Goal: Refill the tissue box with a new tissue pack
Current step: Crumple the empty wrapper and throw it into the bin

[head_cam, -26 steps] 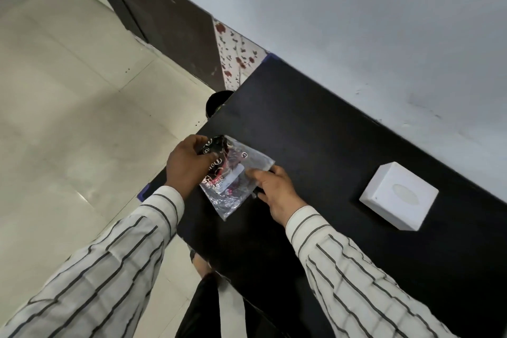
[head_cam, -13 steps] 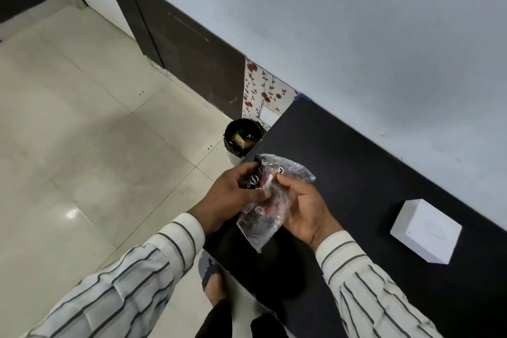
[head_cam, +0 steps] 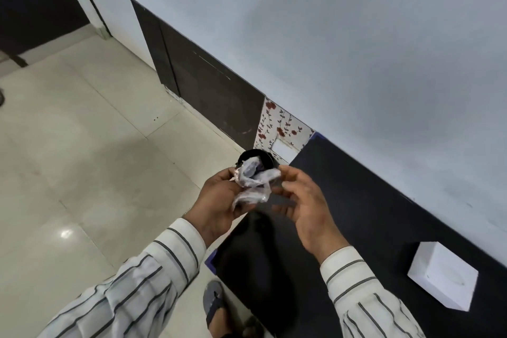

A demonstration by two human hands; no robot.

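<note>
A crumpled clear plastic wrapper (head_cam: 253,182) with dark print is bunched up in my left hand (head_cam: 219,200), held in the air past the left end of the black table (head_cam: 370,200). My right hand (head_cam: 304,202) hovers just to its right, fingers spread, thumb close to the wrapper's top edge, holding nothing that I can see. A white cube tissue box (head_cam: 441,278) with an oval top slot sits on the table at the far right, well away from both hands.
A small black bin (head_cam: 267,159) stands on the tiled floor directly behind the wrapper, against a flowered wall panel (head_cam: 279,129). My sandalled foot (head_cam: 216,307) shows below the table's corner. The grey wall runs along the table's far side.
The wrapper went from a flat bag held by both hands over the table to a crumpled wad in my left hand. My right hand has let go. Both hands moved left toward the bin.
</note>
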